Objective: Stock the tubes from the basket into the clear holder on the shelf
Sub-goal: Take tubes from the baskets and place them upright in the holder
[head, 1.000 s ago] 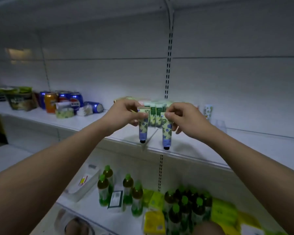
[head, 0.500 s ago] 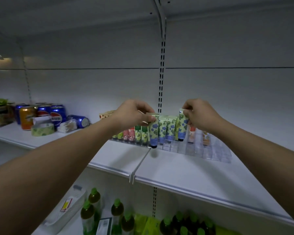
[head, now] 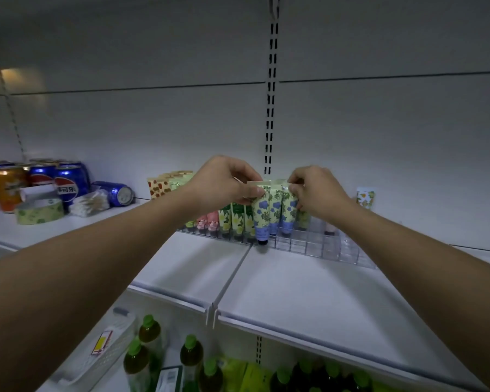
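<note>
on the middle shelf (head: 309,281), against the white back panel, sits the clear holder (head: 320,246), a gridded tray of small compartments. its left part is filled with upright tubes, caps down: pink ones (head: 207,220), then yellow-flower ones (head: 236,219). both arms reach in from below. the left hand (head: 224,183) pinches the flat top end of a blue-flower tube (head: 262,215) between thumb and curled fingers; this tube hangs cap down at the holder's front edge, its black cap level with the front row (whether it is seated in a cell cannot be told). the right hand (head: 316,190) pinches the top of another blue-flower tube (head: 289,212), which stands just beside a third one (head: 275,210) between the two held tubes. compartments to the right of the hands show through clear. a lone tube (head: 365,198) stands further right, near the back panel. far left on the shelf: soda cans (head: 65,181), one can lying on its side (head: 116,192), a roll of green tape (head: 38,212), a pack of cotton swabs (head: 89,203). lower shelf: green-capped bottles (head: 142,352) and a white basket (head: 96,355).
</note>
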`<state>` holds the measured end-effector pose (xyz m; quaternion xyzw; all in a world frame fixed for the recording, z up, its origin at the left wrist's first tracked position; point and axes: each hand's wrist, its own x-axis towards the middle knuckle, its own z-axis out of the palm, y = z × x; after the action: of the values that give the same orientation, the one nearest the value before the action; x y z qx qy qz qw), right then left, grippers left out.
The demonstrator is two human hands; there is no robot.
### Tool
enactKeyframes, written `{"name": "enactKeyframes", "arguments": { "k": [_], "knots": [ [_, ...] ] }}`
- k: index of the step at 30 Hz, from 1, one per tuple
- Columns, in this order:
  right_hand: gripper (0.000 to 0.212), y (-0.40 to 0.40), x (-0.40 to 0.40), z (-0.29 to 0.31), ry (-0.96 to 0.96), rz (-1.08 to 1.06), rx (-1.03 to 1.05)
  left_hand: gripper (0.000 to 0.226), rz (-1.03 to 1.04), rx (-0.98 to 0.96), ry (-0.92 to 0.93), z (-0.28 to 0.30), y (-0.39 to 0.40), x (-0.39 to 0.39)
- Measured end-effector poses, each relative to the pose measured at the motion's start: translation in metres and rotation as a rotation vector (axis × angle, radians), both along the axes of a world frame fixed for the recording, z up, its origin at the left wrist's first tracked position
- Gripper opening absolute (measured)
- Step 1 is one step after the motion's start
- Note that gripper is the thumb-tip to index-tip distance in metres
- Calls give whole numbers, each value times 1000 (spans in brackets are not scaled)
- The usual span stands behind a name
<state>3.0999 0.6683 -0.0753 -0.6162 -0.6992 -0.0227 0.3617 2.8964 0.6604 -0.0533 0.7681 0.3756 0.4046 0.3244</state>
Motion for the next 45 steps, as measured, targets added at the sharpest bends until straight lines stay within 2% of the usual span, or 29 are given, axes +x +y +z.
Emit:
{"name": "enactKeyframes", "arguments": {
  "k": [4,9,12,17,19,21,23,26,34,39,45],
  "knots": [
    [16,2,-1,-8,-17,1,-20,10,-5,-5,-3,-3,1,1],
    [38,-10,0,-7,-64,-52,-6,11,3,6,-4,-1,-3,-2],
    [34,-26,-3,-12,-38,-60,17,10,24,30,5,2,-10,-5],
    [16,-62,-18,-35,-73,4,-76,10,103,89,-3,8,-21,-3],
    [19,-78,-23,-52,-95,70,-134,10,131,112,-20,9,-24,-1],
    [31,-93,-24,-71,-122,139,-232,10,161,137,-17,9,-26,2],
    [50,-101,-22,-84,-230,169,-348,10,197,172,25,9,-27,7],
    [60,-106,-18,-92,-247,190,-409,11,237,214,63,9,-25,16],
    [61,-104,-17,-95,-216,196,-394,12,303,269,151,-2,-5,42],
    [59,-103,-16,-97,-165,192,-369,11,348,324,371,-17,6,51],
    [59,-101,-16,-98,-148,184,-359,27,398,426,514,-18,2,60]
  ]
}}
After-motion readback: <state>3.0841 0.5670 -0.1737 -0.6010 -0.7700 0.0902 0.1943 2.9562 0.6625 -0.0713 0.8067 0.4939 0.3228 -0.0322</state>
